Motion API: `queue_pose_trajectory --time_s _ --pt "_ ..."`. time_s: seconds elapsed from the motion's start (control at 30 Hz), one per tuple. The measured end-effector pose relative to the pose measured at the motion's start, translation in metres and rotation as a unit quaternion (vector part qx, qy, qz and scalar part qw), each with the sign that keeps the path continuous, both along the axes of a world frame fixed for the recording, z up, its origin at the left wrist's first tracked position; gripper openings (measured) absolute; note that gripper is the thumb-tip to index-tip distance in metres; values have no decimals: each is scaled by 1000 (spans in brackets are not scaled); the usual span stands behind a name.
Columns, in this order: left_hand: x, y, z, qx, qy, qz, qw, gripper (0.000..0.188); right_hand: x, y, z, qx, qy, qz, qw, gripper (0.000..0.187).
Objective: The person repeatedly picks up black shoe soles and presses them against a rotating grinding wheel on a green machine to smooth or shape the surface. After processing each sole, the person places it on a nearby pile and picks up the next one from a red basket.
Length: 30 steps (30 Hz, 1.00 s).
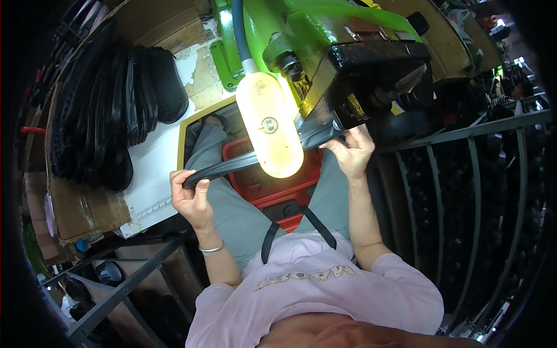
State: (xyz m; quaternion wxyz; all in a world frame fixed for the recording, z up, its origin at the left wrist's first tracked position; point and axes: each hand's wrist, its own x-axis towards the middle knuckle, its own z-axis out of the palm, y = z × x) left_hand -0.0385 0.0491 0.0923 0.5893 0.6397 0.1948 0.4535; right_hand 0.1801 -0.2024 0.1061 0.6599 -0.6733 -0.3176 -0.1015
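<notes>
A long black shoe sole (pixel 223 168) is stretched between my two hands, seen nearly edge-on. My left hand (pixel 191 199) pinches its left end between thumb and fingers. My right hand (pixel 351 152) grips the other end, close under the dark head (pixel 371 75) of a green machine (pixel 325 26). A bright oval lamp (pixel 270 124) hangs in front and hides the middle of the sole. Whether the sole touches the machine's working point cannot be made out.
Several black soles (pixel 110 104) stand stacked on the white worktop (pixel 152 174) at left, by cardboard (pixel 87 209). A red tray (pixel 270 188) shows between my knees. Metal racks stand on both sides, the right rack's rail (pixel 464 133) near my right arm.
</notes>
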Motion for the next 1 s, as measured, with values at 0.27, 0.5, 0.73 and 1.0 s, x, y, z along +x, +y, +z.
queue_pose_trajectory --time_s 0.27,0.5,0.73,1.0 --pt "-26 19 -9 61 37 1 997 36 -24 25 -6 -19 -50 -52 997 62" --pt "34 -36 69 402 143 104 898 46 -6 0 -14 109 15 -36 993 66" --pt "77 -57 73 432 114 73 892 23 10 -26 -19 146 121 -51 981 63" --pt "49 -32 75 435 160 94 881 40 -1 -1 -17 79 50 -19 995 66"
